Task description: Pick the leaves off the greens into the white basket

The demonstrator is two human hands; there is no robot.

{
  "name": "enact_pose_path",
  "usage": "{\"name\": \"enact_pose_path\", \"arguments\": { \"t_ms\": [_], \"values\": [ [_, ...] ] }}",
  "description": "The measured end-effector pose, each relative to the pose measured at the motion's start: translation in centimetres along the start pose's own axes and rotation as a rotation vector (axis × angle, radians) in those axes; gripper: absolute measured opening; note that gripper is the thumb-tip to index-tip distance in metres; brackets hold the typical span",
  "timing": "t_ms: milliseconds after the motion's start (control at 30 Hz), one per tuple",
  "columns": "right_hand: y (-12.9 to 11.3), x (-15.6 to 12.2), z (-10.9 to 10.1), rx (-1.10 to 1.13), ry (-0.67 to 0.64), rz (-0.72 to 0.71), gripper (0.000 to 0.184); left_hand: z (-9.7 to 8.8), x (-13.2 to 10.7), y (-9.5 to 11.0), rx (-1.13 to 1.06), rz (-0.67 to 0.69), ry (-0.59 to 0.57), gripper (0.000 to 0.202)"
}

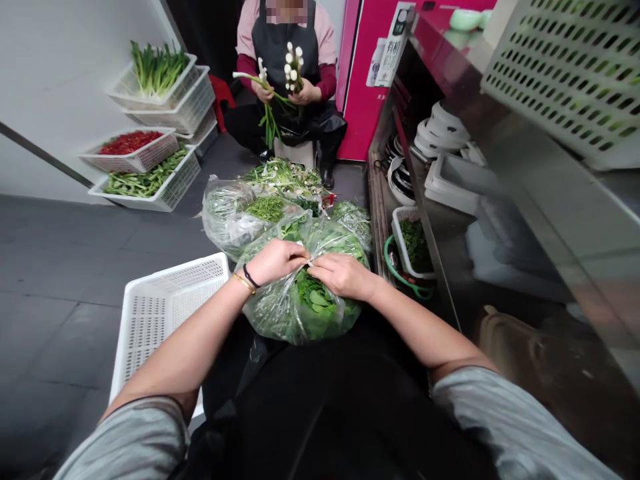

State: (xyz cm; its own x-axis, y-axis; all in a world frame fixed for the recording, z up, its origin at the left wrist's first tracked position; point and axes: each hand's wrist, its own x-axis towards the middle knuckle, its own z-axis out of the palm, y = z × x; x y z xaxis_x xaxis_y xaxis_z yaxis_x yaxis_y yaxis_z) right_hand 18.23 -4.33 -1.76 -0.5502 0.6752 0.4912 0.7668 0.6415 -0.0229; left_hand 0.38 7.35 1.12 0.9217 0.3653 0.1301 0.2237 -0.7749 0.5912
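A clear plastic bag (280, 310) full of leafy greens (317, 297) rests in front of my body. Both hands meet at its gathered top. My left hand (277, 260), with a black band and a gold bracelet at the wrist, pinches the plastic from the left. From the right, my right hand (343, 273) grips the same gathered part, its fingertips close to the left ones. Through the plastic the green leaves show below and behind my hands. Whether the top is knotted cannot be made out.
Left of me stands a white perforated basket (150, 320). Beyond the bag lie another plastic bag (225, 207) and a heap of green trimmings (285, 175). A co-worker (287, 73) sits opposite, holding spring onions (294, 67). Stacked vegetable baskets (170, 120) line the left wall; a steel counter (500, 220) borders the right.
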Motion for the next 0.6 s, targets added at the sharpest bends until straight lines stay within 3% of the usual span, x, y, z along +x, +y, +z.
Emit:
{"name": "enact_pose_path", "arguments": {
  "t_ms": [133,200,400,600],
  "values": [
    [0.1,-0.1,0.1,-0.044,-0.018,-0.046,0.028,-0.8,1.2,-0.5,-0.163,-0.151,-0.230,0.014],
    [0.1,-0.1,0.3,-0.042,-0.012,-0.050,0.027,-0.6,1.5,-0.4,-0.160,-0.173,-0.258,0.014],
    [0.1,-0.4,1.3,0.086,-0.018,0.011,0.026,0.8,1.4,0.1,0.203,-0.087,-0.063,0.011],
    [0.3,-0.1,1.8,0.121,0.011,0.033,0.026,1.8,-0.3,0.1,0.170,-0.162,0.257,0.007]
  ]
}}
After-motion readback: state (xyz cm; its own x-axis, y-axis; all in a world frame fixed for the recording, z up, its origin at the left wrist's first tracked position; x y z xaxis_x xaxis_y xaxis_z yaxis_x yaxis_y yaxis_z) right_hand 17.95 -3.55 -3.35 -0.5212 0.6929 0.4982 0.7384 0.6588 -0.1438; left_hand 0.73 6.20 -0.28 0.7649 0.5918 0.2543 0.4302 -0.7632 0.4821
